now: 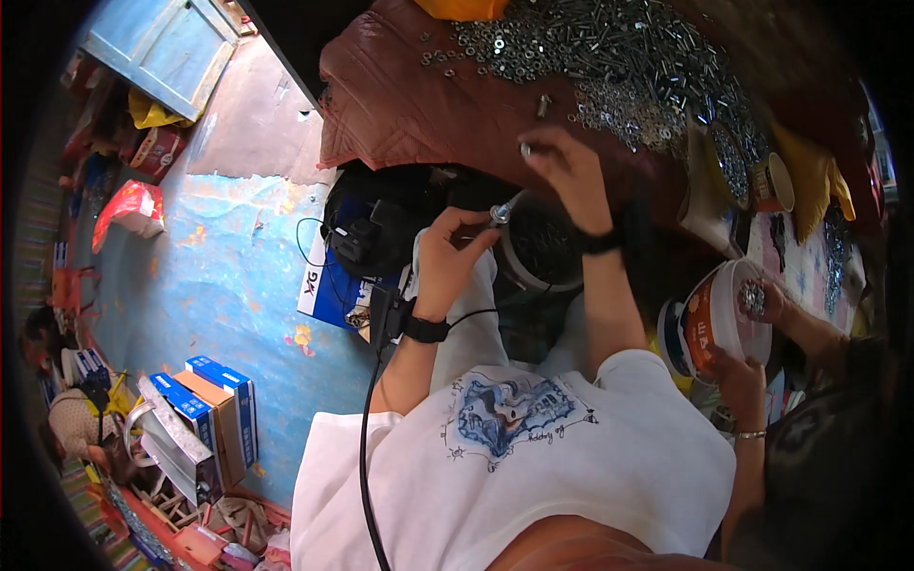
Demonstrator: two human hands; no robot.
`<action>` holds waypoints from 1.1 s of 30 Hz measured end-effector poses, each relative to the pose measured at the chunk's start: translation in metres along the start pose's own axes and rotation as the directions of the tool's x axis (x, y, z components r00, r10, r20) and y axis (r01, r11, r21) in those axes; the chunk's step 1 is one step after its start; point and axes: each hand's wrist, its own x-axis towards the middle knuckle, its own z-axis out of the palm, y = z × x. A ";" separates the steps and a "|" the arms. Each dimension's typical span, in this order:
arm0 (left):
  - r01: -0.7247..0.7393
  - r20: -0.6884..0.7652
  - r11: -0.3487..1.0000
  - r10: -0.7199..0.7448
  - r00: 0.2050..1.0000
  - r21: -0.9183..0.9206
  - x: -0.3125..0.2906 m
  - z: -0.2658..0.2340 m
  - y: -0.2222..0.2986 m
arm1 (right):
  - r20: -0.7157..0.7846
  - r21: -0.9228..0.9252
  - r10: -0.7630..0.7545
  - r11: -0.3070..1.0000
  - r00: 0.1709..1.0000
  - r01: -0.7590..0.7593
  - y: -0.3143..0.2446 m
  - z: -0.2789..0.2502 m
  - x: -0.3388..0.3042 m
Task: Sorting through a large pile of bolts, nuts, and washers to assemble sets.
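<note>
My left hand [451,255] pinches a shiny metal bolt [501,213] between thumb and fingertips, its shank pointing up to the right. My right hand [569,169] is raised above and to the right of it, slightly blurred, with a small shiny metal piece [526,149] at its fingertips, which looks like a nut. Below my right hand, between my knees, stands a round bucket [514,265] with dark metal parts inside. Beyond my hands, a reddish-brown padded cover [409,105] bears heaps of loose nuts [495,43], bolts [609,43] and washers [619,109].
At right, another person's hands [741,381] hold a white-and-orange bucket [709,319] and metal pieces. A dark bag [381,219] and blue box [328,290] lie left of my knee. Blue-and-white cartons [214,404] stand on the blue floor [257,314]. A black cable [366,457] crosses my shirt.
</note>
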 end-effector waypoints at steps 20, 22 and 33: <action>-0.356 0.115 0.871 0.338 0.934 0.338 -0.026 0.020 0.025 | 0.040 -0.168 -0.048 0.984 0.998 0.054 -0.044 -0.014 -0.090; -0.352 0.116 0.857 0.334 0.936 0.377 -0.027 0.020 0.026 | 0.059 -0.197 0.032 0.980 0.998 -0.020 -0.046 -0.016 -0.091; -0.289 0.027 0.908 0.295 0.955 0.303 -0.024 0.022 0.027 | -0.135 0.276 0.042 0.961 0.990 -0.003 -0.030 -0.009 -0.105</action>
